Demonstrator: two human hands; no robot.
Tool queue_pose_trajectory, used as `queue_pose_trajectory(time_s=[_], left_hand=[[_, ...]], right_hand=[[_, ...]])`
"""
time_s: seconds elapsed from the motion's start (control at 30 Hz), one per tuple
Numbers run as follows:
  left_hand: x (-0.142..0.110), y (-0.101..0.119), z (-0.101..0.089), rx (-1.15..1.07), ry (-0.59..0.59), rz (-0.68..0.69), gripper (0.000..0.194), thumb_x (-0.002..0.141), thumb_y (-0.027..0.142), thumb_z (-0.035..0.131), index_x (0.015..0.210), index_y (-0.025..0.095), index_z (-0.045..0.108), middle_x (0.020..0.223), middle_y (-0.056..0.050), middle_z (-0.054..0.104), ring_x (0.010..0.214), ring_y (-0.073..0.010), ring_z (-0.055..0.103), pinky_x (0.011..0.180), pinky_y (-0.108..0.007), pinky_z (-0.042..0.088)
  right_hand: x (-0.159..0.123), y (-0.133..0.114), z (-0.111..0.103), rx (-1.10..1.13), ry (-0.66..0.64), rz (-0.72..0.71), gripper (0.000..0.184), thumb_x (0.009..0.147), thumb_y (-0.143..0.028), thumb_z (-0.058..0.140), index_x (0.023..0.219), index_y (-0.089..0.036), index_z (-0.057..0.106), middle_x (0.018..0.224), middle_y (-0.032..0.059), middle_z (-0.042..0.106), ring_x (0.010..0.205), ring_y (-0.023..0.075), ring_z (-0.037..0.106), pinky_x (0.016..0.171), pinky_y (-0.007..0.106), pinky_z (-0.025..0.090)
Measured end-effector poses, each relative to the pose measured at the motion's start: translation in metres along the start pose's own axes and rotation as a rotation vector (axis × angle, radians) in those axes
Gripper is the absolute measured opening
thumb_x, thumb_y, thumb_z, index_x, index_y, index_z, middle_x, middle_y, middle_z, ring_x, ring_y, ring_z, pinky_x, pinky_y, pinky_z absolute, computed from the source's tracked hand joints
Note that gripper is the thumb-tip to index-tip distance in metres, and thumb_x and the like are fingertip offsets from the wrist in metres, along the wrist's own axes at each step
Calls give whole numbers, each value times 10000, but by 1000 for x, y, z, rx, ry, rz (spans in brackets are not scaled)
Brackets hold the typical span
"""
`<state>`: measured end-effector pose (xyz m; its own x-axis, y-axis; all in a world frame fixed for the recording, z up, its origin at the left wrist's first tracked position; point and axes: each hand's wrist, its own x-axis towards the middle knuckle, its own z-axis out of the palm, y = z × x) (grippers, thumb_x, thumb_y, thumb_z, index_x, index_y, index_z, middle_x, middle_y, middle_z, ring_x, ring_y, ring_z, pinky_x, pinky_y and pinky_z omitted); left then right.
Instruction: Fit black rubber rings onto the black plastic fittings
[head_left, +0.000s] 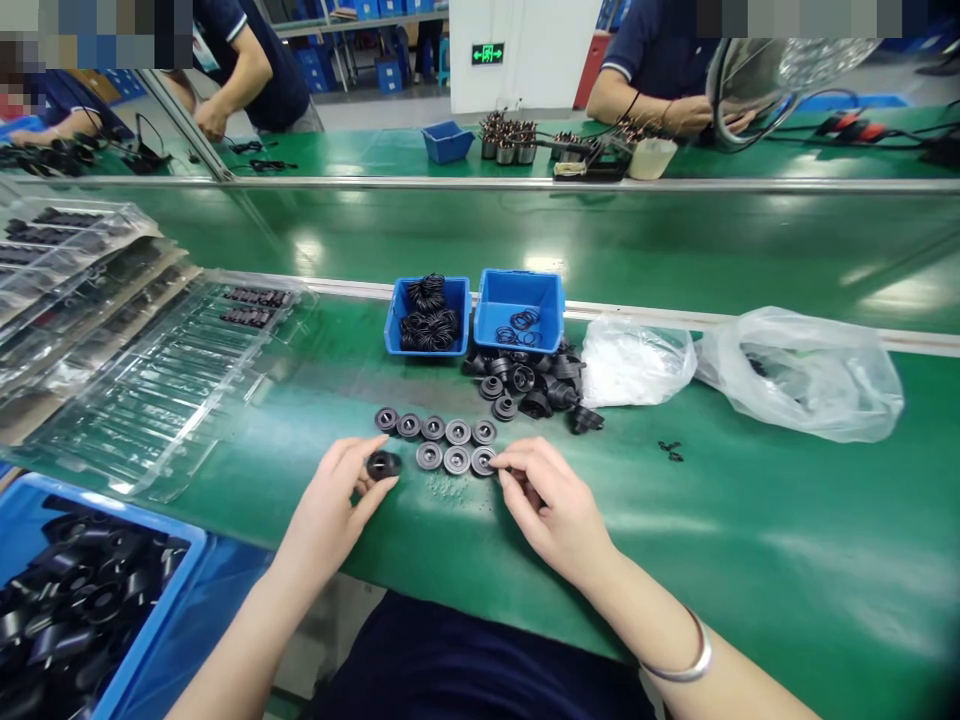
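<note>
My left hand (pixel 330 505) pinches a black rubber bushing (pixel 383 464) between thumb and fingers, just left of several grey-black round rubber discs (pixel 446 432) laid in two rows on the green bench (pixel 750 520). My right hand (pixel 551 505) lies at the right end of those rows, its fingertips at the last disc (pixel 483 461). A dark piece shows under its fingers, but I cannot tell if it is held. Behind the rows lies a heap of black moulded rubber parts (pixel 525 385).
Two small blue bins (pixel 450 290) of black rings stand behind the heap. Clear plastic bags (pixel 806 375) lie to the right, and stacked clear trays (pixel 157 390) to the left. A blue crate (pixel 97 510) of black parts sits at lower left. Co-workers (pixel 660 90) sit at a far bench.
</note>
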<state>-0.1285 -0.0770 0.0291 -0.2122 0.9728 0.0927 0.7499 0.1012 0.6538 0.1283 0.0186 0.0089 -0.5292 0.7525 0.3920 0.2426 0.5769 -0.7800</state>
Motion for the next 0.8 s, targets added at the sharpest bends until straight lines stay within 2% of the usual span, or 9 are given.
queue_pose_trajectory(time_s=[0.1, 0.23, 0.4, 0.5, 0.57, 0.6, 0.7, 0.77, 0.8], left_hand=[[4, 0, 12, 77, 28, 88, 401, 941, 247, 552, 1334, 207, 486, 1002, -44, 574, 747, -147, 630, 794, -327, 575], [7, -2, 20, 70, 69, 135, 402, 952, 245, 555, 1339, 214, 453, 1034, -52, 571, 827, -160, 645, 861, -352, 572], [6, -1, 23, -18, 113, 146, 403, 946, 233, 560, 1340, 228, 474, 1050, -59, 583, 851, -168, 664, 851, -370, 595], [-3, 0, 16, -30, 152, 125, 386, 924, 257, 602, 1301, 244, 522, 1101, -73, 601, 874, -178, 682, 827, -371, 610], [-11, -9, -3, -15, 225, 70, 371, 906, 290, 633, 1265, 241, 550, 1128, -80, 610, 878, -178, 694, 817, -356, 613], [-15, -18, -20, 3, 288, 26, 371, 902, 312, 640, 1254, 235, 551, 1135, -83, 612, 885, -177, 697, 814, -345, 610], [-37, -60, -94, 122, 592, -172, 397, 938, 375, 571, 1281, 200, 475, 1180, -99, 598, 1005, -191, 677, 873, -335, 572], [-62, -94, -148, 244, 817, -336, 395, 993, 367, 443, 1340, 189, 384, 1284, -119, 533, 1148, -201, 606, 985, -376, 507], [-76, -110, -171, 294, 872, -422, 387, 1004, 356, 409, 1346, 178, 379, 1318, -129, 512, 1181, -211, 580, 1020, -410, 478]], right_hand=[[0, 0, -1, 0, -3, 1, 214, 955, -106, 498, 1094, -225, 609, 1011, 79, 586, 710, 144, 554, 645, 307, 519], [0, 0, -1, -8, 6, -15, 214, 950, -101, 500, 1084, -220, 616, 1005, 83, 595, 780, 165, 586, 682, 313, 530], [0, 2, -2, -38, 3, -19, 197, 956, -119, 501, 1078, -212, 625, 1002, 85, 608, 842, 182, 614, 727, 323, 535], [1, 2, -5, -65, -5, -46, 181, 960, -134, 508, 1075, -201, 630, 1005, 87, 612, 882, 188, 625, 749, 321, 527], [0, 0, -7, -112, 11, -81, 160, 953, -151, 534, 1064, -201, 638, 1004, 84, 622, 891, 193, 628, 746, 319, 513], [-1, 0, -8, -144, 25, -99, 149, 947, -168, 553, 1058, -206, 644, 1006, 82, 630, 895, 198, 631, 749, 325, 505], [-3, 5, -9, -198, 52, -103, 146, 929, -263, 593, 1052, -227, 661, 1009, 81, 655, 884, 236, 648, 771, 388, 495], [-5, 16, -7, -187, 53, -93, 165, 906, -323, 612, 1045, -261, 678, 997, 83, 673, 851, 270, 659, 754, 443, 502], [-6, 23, -5, -174, 69, -107, 162, 885, -342, 635, 1025, -287, 693, 975, 82, 681, 820, 282, 663, 722, 461, 505]])
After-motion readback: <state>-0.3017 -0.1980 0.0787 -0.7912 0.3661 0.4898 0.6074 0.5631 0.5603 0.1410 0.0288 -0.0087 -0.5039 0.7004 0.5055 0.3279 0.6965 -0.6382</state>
